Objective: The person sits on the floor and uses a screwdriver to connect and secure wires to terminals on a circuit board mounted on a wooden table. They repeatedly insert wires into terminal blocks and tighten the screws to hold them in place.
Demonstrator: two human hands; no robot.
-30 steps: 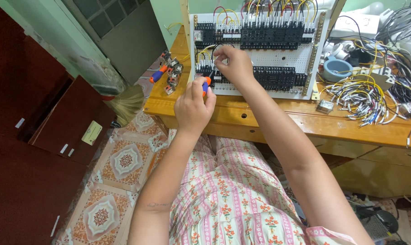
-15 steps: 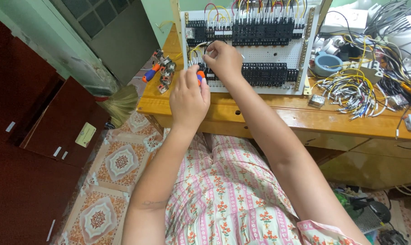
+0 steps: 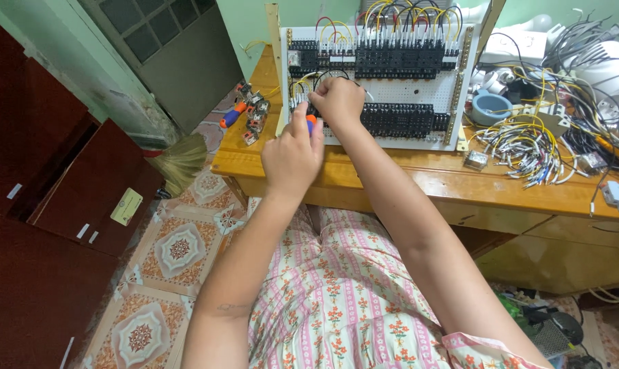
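Left of the white wiring board (image 3: 429,89), a small cluster of relay blocks (image 3: 253,116) and a spare orange-handled tool (image 3: 231,115) lie on the wooden counter (image 3: 405,181). At the board's lower left corner the left hand (image 3: 292,154) is closed around an orange-and-blue screwdriver (image 3: 310,124) — its tip is hidden. Just beside it, touching the board, the right hand (image 3: 338,101) pinches a black wire (image 3: 328,74) at the terminal row. Right of the board, loose wires (image 3: 528,147) sprawl beside a blue tape roll (image 3: 491,107).
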